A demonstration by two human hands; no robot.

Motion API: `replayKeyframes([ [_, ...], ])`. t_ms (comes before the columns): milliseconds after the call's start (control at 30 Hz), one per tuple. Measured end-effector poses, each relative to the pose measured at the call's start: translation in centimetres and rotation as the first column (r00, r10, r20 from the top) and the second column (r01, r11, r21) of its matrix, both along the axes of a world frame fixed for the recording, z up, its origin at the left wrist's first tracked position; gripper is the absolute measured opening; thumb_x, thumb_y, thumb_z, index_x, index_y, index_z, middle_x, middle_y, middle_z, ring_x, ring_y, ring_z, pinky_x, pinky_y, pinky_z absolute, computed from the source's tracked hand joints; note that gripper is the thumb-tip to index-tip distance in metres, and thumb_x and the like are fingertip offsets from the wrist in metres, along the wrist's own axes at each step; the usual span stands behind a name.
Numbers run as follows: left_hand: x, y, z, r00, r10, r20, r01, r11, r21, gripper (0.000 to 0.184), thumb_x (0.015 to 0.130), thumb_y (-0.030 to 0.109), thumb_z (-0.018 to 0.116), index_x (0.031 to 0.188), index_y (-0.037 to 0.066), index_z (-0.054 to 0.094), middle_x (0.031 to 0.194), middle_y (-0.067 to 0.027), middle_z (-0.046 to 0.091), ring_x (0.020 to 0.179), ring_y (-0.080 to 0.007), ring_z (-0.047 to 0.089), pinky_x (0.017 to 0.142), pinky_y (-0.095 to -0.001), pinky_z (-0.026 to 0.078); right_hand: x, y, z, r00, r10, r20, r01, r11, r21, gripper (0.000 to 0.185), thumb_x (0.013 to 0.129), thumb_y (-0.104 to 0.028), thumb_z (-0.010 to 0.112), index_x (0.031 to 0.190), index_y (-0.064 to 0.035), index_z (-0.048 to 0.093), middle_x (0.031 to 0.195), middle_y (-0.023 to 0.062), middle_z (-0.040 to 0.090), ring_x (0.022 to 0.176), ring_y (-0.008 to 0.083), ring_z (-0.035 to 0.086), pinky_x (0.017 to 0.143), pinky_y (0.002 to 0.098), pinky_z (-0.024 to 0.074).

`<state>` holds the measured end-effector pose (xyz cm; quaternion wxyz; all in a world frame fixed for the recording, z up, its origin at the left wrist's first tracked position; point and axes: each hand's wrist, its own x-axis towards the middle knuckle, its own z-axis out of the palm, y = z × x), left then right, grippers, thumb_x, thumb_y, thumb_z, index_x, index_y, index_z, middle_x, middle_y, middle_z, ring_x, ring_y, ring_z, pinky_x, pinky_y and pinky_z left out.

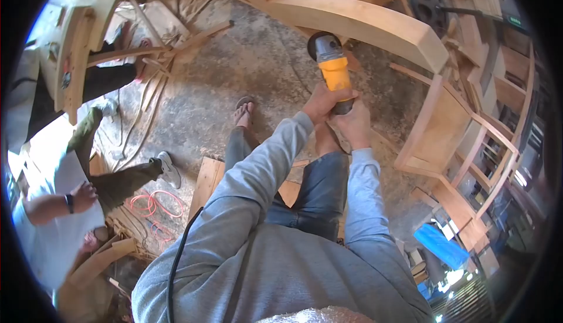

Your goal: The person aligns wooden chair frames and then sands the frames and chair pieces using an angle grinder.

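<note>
A yellow and grey angle grinder (335, 72) with a dark round disc at its far end is held out in front of me. My left hand (324, 103) is wrapped round its body from the left. Close beside it, my right hand (355, 124) grips the rear end of the grinder. The disc lies at the lower edge of a thick curved wooden beam (358, 19); whether the two touch, I cannot tell.
Wooden frames (431, 124) stand at the right, with a blue roll (441, 246) below them. At the left are other people, one in a white shirt (56, 244). A pink hose (155, 204) and wood strips lie on the floor.
</note>
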<state>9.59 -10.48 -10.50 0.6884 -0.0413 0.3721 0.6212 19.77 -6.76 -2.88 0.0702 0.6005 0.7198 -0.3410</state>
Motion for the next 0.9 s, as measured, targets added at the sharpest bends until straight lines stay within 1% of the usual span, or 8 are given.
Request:
replayKeyframes([
  [167, 3.8, 0.0, 0.4, 0.999, -0.02, -0.048, 0.02, 1.0, -0.002, 0.031, 0.082, 0.011, 0.084, 0.108, 0.004, 0.069, 0.096, -0.0034, 0.072, 0.087, -0.0151, 0.069, 0.079, -0.0325, 0.057, 2.9, -0.2, 1.5, 0.997, -0.054, -0.046, 0.054, 0.998, 0.01, 0.058, 0.069, -0.025, 0.086, 0.117, -0.0013, 0.063, 0.1, 0.0269, 0.073, 0.097, 0.0425, 0.072, 0.08, 0.0472, 0.0568],
  [267, 6.3, -0.4, 0.9, 0.995, -0.102, -0.019, 0.103, 0.994, 0.027, 0.033, 0.081, 0.012, 0.086, 0.108, 0.004, 0.069, 0.098, -0.0033, 0.072, 0.088, -0.0155, 0.069, 0.079, -0.033, 0.057, 6.1, -0.8, 1.7, 0.994, -0.107, -0.019, 0.107, 0.994, -0.033, 0.056, 0.07, -0.013, 0.082, 0.12, -0.0008, 0.061, 0.102, 0.0251, 0.072, 0.098, 0.0421, 0.071, 0.083, 0.0467, 0.0557],
  [367, 9.0, -0.7, 2.1, 0.985, -0.115, 0.125, 0.114, 0.993, 0.014, 0.033, 0.08, 0.012, 0.087, 0.107, 0.005, 0.069, 0.098, -0.0031, 0.071, 0.089, -0.0154, 0.069, 0.08, -0.0335, 0.057, 9.4, -1.4, 1.9, 0.96, -0.159, -0.231, 0.143, 0.986, -0.085, 0.05, 0.072, -0.011, 0.081, 0.116, 0.0, 0.062, 0.097, 0.0206, 0.071, 0.092, 0.0343, 0.073, 0.08, 0.0429, 0.0553],
  [467, 10.4, -0.4, 3.1, 0.985, -0.118, 0.127, 0.118, 0.993, 0.007, 0.032, 0.08, 0.01, 0.087, 0.106, 0.005, 0.069, 0.097, -0.0028, 0.07, 0.089, -0.0159, 0.068, 0.081, -0.0343, 0.057, 11.2, -1.6, 2.2, 0.954, -0.211, -0.215, 0.191, 0.976, -0.108, 0.044, 0.073, -0.009, 0.079, 0.112, 0.0, 0.063, 0.093, 0.0176, 0.07, 0.088, 0.0282, 0.072, 0.077, 0.0406, 0.0544],
  [567, 9.9, -0.3, 3.2, 0.982, -0.127, 0.137, 0.127, 0.992, 0.012, 0.032, 0.08, 0.01, 0.086, 0.106, 0.004, 0.069, 0.097, -0.0031, 0.071, 0.089, -0.0162, 0.069, 0.082, -0.0347, 0.057, 11.4, -1.3, 1.9, 0.964, -0.217, -0.155, 0.19, 0.966, -0.174, 0.052, 0.074, -0.007, 0.081, 0.12, -0.0001, 0.059, 0.1, 0.0106, 0.069, 0.093, 0.0209, 0.068, 0.082, 0.0372, 0.0543],
  [667, 7.7, 0.0, 4.1, 0.985, -0.113, 0.128, 0.112, 0.994, 0.013, 0.032, 0.079, 0.009, 0.086, 0.105, 0.005, 0.069, 0.099, -0.0036, 0.071, 0.09, -0.0164, 0.069, 0.082, -0.0349, 0.057, 9.1, -1.0, 2.4, 0.955, -0.208, -0.209, 0.18, 0.973, -0.146, 0.055, 0.074, -0.01, 0.082, 0.122, -0.0002, 0.058, 0.101, 0.0154, 0.071, 0.094, 0.0269, 0.071, 0.082, 0.0396, 0.0551],
  [767, 5.1, 0.2, 3.5, 0.996, -0.076, 0.053, 0.077, 0.997, -0.007, 0.032, 0.079, 0.008, 0.085, 0.106, 0.004, 0.068, 0.099, -0.0041, 0.072, 0.09, -0.0166, 0.069, 0.083, -0.0352, 0.057, 5.2, -0.1, 3.6, 0.982, -0.133, -0.136, 0.123, 0.989, -0.077, 0.057, 0.073, -0.016, 0.083, 0.123, -0.0015, 0.059, 0.105, 0.0236, 0.072, 0.099, 0.0383, 0.073, 0.083, 0.0445, 0.056],
  [900, 2.3, 0.4, 1.4, 1.0, -0.002, 0.009, 0.002, 0.999, -0.038, 0.033, 0.081, 0.01, 0.084, 0.109, 0.004, 0.067, 0.1, -0.0048, 0.072, 0.092, -0.0167, 0.069, 0.085, -0.0353, 0.057, 2.0, 0.8, 1.7, 0.999, -0.038, -0.04, 0.036, 0.998, -0.046, 0.062, 0.072, -0.021, 0.082, 0.127, -0.0071, 0.059, 0.107, 0.0253, 0.072, 0.101, 0.0458, 0.069, 0.084, 0.0507, 0.0547],
])
